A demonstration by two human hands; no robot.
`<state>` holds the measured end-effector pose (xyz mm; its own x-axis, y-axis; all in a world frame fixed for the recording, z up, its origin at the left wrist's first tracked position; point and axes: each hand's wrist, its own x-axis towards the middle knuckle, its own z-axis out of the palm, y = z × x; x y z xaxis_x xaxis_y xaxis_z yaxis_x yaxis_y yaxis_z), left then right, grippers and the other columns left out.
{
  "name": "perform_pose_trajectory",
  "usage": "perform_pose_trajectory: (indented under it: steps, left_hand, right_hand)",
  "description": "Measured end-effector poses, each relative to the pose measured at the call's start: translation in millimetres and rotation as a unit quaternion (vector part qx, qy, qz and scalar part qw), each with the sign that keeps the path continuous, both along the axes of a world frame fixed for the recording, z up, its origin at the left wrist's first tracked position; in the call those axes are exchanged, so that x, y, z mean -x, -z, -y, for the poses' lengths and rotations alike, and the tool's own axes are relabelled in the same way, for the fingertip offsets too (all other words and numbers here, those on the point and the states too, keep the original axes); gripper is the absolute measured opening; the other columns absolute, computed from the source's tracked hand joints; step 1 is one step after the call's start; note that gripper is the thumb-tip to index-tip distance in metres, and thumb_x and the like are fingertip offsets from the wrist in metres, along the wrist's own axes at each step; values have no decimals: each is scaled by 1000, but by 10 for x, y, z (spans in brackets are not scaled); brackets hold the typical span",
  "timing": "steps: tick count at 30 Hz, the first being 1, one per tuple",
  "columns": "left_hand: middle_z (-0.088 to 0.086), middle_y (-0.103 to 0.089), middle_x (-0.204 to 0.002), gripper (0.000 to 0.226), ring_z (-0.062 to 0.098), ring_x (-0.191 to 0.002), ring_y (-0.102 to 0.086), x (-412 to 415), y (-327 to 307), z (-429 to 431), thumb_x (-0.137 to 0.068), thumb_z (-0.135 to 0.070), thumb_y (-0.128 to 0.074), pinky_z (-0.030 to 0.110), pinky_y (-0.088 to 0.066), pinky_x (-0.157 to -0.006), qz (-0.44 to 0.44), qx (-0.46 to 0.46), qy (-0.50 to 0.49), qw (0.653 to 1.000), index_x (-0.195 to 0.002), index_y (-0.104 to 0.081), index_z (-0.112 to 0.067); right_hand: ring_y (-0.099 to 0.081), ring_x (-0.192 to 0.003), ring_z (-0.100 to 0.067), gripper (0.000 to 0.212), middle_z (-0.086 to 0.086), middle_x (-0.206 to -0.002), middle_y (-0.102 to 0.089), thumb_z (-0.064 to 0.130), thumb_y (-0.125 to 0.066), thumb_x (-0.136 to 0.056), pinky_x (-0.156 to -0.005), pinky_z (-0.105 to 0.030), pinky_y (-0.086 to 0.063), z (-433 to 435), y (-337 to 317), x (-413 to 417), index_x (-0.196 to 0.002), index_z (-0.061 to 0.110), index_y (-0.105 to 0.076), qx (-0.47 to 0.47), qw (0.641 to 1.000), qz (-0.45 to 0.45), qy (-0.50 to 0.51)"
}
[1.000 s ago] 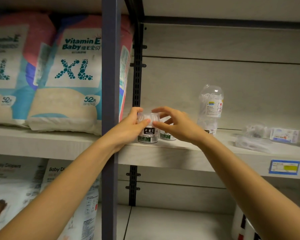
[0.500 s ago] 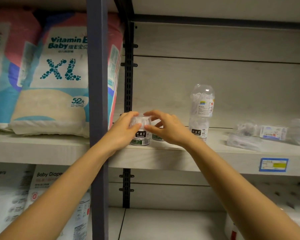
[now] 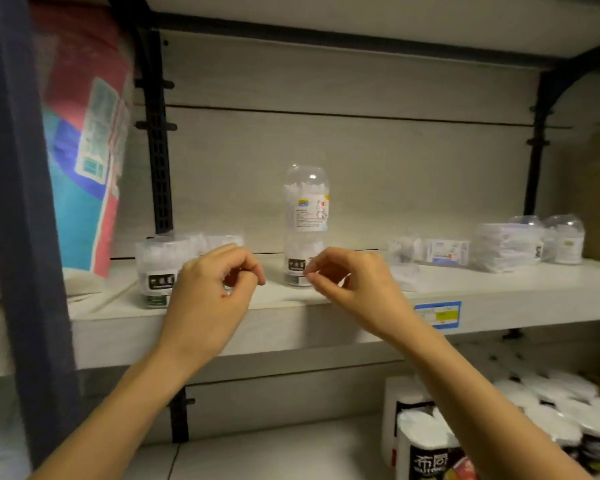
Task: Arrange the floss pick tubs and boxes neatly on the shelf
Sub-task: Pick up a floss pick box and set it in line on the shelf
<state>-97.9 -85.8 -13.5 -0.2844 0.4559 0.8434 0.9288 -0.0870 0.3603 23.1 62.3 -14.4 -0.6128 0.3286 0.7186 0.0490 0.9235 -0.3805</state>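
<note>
On the shelf [image 3: 499, 289], a clear, black-labelled floss pick tub [image 3: 158, 265] stands upright.

Three short tubs [image 3: 160, 271] [image 3: 219, 240] [image 3: 300, 268], three domed tubs [image 3: 305, 199] [image 3: 565, 237] [image 3: 527, 220] — one box [image 3: 447, 251]

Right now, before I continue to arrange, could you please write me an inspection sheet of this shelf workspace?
Surface: pale shelf board, blue price label on its front edge.
Job's things: front floss tub at left, another tub behind it; tall domed tub stacked on a middle floss tub; small box, flat packs and domed tubs at right.
Clutter: small clear bags beside the box, loosely laid.
Grippers: left hand and right hand before the shelf edge, fingers curled, holding nothing visible.
Cables: nothing seen.
Surroundings: diaper pack at left; wrapped rolls on the shelf below.
</note>
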Motion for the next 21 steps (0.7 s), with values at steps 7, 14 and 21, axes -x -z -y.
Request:
perform_pose_trajectory:
  steps: [7,14,21]
  left_hand:
    - [-7,-65,-82,21,18,-74,-57,-443,-3,-878,-85,0,-52,11,-41,-62,79,83,1,993,-88,-69,-11]
    - [-4,-65,-96,22,16,-88,-57,-658,-97,-1348,-88,-5,-49,5,-37,-65,104,125,-45,986,-99,-66,-15]
    - [0,-62,-110,24,19,-99,-57,-725,-106,-1422,-93,-18,-51,23,-42,-79,135,154,-57,977,-114,-60,-14]
  right_hand:
    - [-58,-98,-12,53,1,-118,-61,43,-66,-79,-91,-32,-50,-1303,-229,-623,-124,17,-54,65,985,134,90]
    - [-53,-106,-13,85,2,-127,-55,67,-63,-64,-93,-27,-42,-1661,-227,-682,-133,20,-45,88,951,296,22]
    - [-57,-95,-8,60,7,-113,-58,42,-75,-69,-85,-27,-52,-1743,-156,-716,-122,24,-51,32,979,195,-44]
